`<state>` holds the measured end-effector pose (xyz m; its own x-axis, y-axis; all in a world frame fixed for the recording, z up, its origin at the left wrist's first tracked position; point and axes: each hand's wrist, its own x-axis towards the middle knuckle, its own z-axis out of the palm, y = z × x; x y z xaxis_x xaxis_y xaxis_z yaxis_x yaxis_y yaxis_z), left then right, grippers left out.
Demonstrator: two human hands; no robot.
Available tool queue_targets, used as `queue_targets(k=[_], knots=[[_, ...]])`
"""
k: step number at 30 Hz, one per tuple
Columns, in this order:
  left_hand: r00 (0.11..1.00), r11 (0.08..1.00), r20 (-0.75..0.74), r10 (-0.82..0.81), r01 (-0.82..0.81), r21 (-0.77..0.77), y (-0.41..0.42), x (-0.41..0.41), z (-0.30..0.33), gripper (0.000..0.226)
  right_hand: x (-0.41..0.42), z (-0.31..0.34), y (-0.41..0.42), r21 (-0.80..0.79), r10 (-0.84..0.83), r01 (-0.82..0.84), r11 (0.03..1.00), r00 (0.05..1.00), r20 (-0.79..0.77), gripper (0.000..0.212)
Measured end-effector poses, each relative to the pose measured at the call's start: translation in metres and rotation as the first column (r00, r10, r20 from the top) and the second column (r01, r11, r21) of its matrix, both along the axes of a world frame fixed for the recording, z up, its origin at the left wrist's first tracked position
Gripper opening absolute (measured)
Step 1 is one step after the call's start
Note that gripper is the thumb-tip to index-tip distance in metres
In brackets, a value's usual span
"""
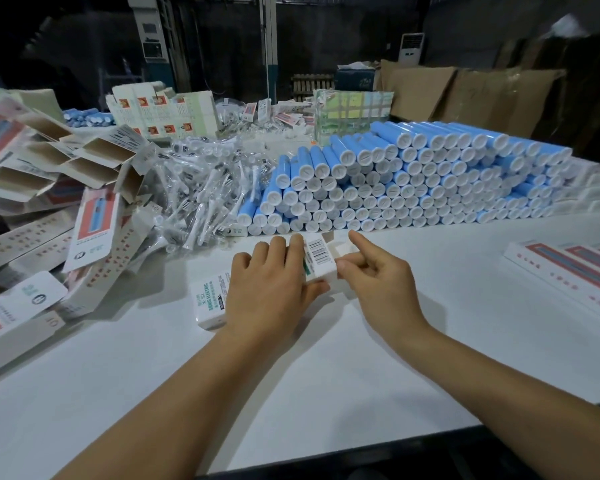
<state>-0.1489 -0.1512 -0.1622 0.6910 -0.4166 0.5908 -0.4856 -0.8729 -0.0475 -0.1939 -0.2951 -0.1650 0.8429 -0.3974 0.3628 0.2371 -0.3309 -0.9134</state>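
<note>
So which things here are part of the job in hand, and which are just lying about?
Job in hand: box, gripped by left hand; its end flap, pinched by right hand.
Lying about: blue tubes, bagged brush heads, open cartons, flat packs on the right.

box (210,299): green "SONIC ELECTRIC", printed sideways | barcode (317,251): on box top, digits too small to read | cartons (118,258): red characters, unreadable
</note>
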Motion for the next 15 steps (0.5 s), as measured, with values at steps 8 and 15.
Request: queue_targets(k=[8, 15], knots=[[0.996, 0.998, 0.07, -0.055, 0.052, 0.039, -0.0034, -0.0058, -0.0044, 0.072, 0.0085, 0.0013, 0.0034, -0.037, -0.038, 0.034, 0.999, 0.993, -0.115, 0.037], [0.988, 0.998, 0.144, -0.052, 0.047, 0.035, -0.0046, -0.0084, -0.0047, 0.068, 0.0033, 0.0014, 0.0076, -0.071, -0.044, 0.04, 0.997, 0.997, -0.065, 0.01]])
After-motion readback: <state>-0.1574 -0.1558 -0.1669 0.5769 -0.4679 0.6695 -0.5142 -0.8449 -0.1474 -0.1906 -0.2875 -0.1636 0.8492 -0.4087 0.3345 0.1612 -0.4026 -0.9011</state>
